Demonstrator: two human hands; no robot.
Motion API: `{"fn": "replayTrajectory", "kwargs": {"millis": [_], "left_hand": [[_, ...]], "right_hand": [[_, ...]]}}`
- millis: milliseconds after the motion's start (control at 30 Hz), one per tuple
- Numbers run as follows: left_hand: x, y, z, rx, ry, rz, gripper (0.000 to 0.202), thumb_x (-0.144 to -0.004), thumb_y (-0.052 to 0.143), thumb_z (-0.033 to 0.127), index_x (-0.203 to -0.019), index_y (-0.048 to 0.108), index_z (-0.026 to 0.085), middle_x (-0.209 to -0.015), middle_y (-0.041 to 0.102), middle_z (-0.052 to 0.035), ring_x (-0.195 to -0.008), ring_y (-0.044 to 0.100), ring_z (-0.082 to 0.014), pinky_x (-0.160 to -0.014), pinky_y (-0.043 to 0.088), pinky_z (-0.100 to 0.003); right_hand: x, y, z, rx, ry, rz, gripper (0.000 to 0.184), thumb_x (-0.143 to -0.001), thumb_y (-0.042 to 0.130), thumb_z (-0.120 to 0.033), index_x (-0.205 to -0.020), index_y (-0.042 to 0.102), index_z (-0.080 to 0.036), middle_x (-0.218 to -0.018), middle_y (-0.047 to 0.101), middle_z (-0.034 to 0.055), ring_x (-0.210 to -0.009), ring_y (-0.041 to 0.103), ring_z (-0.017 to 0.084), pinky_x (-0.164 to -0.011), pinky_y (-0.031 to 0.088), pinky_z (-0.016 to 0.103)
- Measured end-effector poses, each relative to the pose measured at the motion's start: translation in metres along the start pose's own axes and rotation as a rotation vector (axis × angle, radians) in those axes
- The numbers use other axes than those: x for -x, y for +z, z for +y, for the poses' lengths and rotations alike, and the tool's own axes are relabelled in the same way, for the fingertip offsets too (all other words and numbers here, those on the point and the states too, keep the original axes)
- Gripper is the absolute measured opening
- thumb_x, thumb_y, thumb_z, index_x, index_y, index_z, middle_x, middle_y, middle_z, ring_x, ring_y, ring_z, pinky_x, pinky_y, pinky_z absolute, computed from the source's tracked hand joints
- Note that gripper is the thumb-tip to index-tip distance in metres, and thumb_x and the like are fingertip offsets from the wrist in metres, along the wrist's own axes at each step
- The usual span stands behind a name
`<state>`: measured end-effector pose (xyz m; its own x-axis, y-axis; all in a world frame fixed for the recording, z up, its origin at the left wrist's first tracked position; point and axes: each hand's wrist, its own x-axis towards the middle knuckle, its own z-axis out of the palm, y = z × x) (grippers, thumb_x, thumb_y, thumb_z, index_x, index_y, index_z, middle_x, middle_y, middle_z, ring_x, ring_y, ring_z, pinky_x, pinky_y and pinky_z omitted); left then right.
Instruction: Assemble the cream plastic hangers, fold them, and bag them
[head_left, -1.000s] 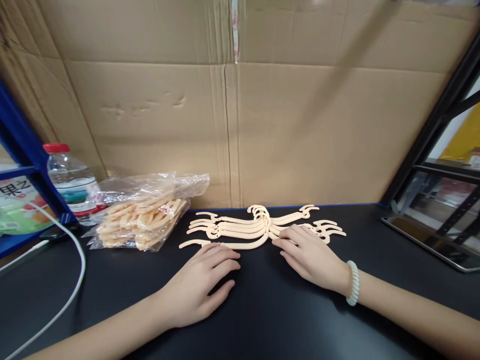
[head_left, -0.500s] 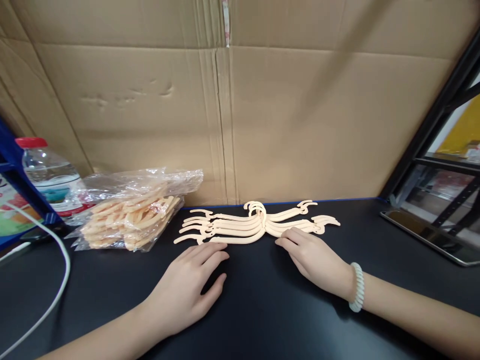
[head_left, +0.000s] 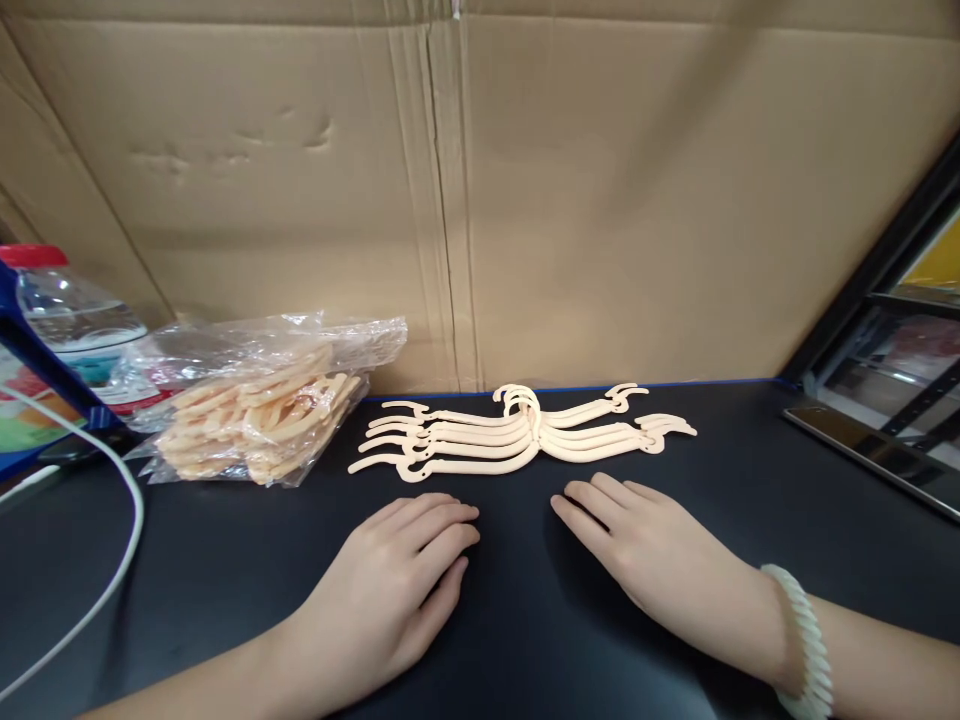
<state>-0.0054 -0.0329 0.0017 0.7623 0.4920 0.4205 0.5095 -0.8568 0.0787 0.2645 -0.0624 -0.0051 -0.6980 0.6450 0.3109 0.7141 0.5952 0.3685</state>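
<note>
Nearest, on the near side of the stack of cream plastic hangers (head_left: 480,465), a pale mint coiled wristband (head_left: 808,640) circles the person's right wrist. The right hand (head_left: 637,550) lies palm down just in front of the stack's right half, a little apart from it. Its fingers are slightly bent, released and holding nothing. The left hand (head_left: 401,585) sits just in front of the stack's left half, also palm down and apart from it, its fingers loosely curled, with nothing in their grasp. Whether either palm presses on the table is hard to tell from above.

The stack itself lies flat on the smooth black table (head_left: 517,640), the hangers overlapping, their curved hooks bunched at the middle on the far side and their hooked ends spread at left and right. Well to its left, a thick white cable (head_left: 131,530) curves forward. Nearer on that side is a crinkled clear plastic bag (head_left: 367,338) packed with more cream hangers. Beyond the bag, left of the stack, stands a clear bottle with a red cap (head_left: 82,320). Behind the stack rises a creased brown cardboard panel (head_left: 600,200).
</note>
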Motion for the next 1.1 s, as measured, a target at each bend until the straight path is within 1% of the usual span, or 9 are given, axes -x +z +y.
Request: {"fn": "replayTrajectory", "kwargs": {"millis": [167,267,367,533,900,1100], "left_hand": [[0.002,0.002,-0.002,0.085,-0.058,-0.025,0.024,-0.088,0.048,0.013,-0.107,0.062,0.02,-0.112,0.066,-0.0072,-0.099,0.063,-0.0233,-0.085,0.053,-0.038],[0.002,0.003,-0.001,0.113,-0.073,-0.038,0.024,-0.089,0.047,0.013,-0.107,0.061,0.02,-0.108,0.065,-0.0071,-0.096,0.062,-0.0228,-0.082,0.053,-0.038],[0.001,0.002,-0.002,0.129,-0.083,-0.062,0.025,-0.089,0.045,0.012,-0.107,0.06,0.02,-0.105,0.063,-0.0073,-0.094,0.06,-0.023,-0.081,0.052,-0.039],[0.0,0.001,-0.002,0.145,-0.099,-0.085,0.025,-0.089,0.044,0.013,-0.108,0.059,0.021,-0.105,0.061,-0.0074,-0.093,0.058,-0.023,-0.08,0.05,-0.039],[0.0,0.001,-0.003,0.166,-0.109,-0.097,0.025,-0.088,0.046,0.011,-0.108,0.057,0.02,-0.108,0.058,-0.0073,-0.095,0.056,-0.0221,-0.083,0.048,-0.038],[0.001,0.001,-0.003,0.173,-0.112,-0.104,0.024,-0.088,0.046,0.011,-0.107,0.057,0.02,-0.109,0.058,-0.0072,-0.097,0.056,-0.0221,-0.084,0.047,-0.038]], "right_hand": [[-0.003,0.0,0.005,-0.18,0.005,-0.029,0.034,-0.087,0.041,-0.005,-0.115,0.06,-0.009,-0.1,0.063,0.013,-0.079,0.06,0.023,-0.066,0.057,0.037],[-0.004,-0.001,0.006,-0.216,0.003,-0.036,0.034,-0.089,0.039,-0.005,-0.115,0.06,-0.009,-0.101,0.062,0.0135,-0.079,0.061,0.023,-0.065,0.057,0.038],[-0.003,-0.001,0.007,-0.22,0.004,-0.052,0.035,-0.089,0.038,-0.005,-0.117,0.059,-0.009,-0.101,0.061,0.0132,-0.075,0.061,0.022,-0.063,0.057,0.038],[0.0,-0.001,0.009,-0.216,-0.024,-0.077,0.035,-0.089,0.039,-0.006,-0.12,0.057,-0.009,-0.101,0.06,0.012,-0.069,0.061,0.02,-0.061,0.057,0.037],[0.003,-0.002,0.012,-0.123,-0.079,-0.08,0.042,-0.086,0.041,-0.007,-0.126,0.054,-0.009,-0.112,0.062,0.0159,-0.08,0.066,0.024,-0.062,0.058,0.036],[0.007,-0.01,0.014,-0.136,-0.057,-0.069,0.039,-0.091,0.035,-0.012,-0.123,0.058,-0.015,-0.115,0.064,0.0145,-0.084,0.068,0.026,-0.062,0.06,0.04]]}}
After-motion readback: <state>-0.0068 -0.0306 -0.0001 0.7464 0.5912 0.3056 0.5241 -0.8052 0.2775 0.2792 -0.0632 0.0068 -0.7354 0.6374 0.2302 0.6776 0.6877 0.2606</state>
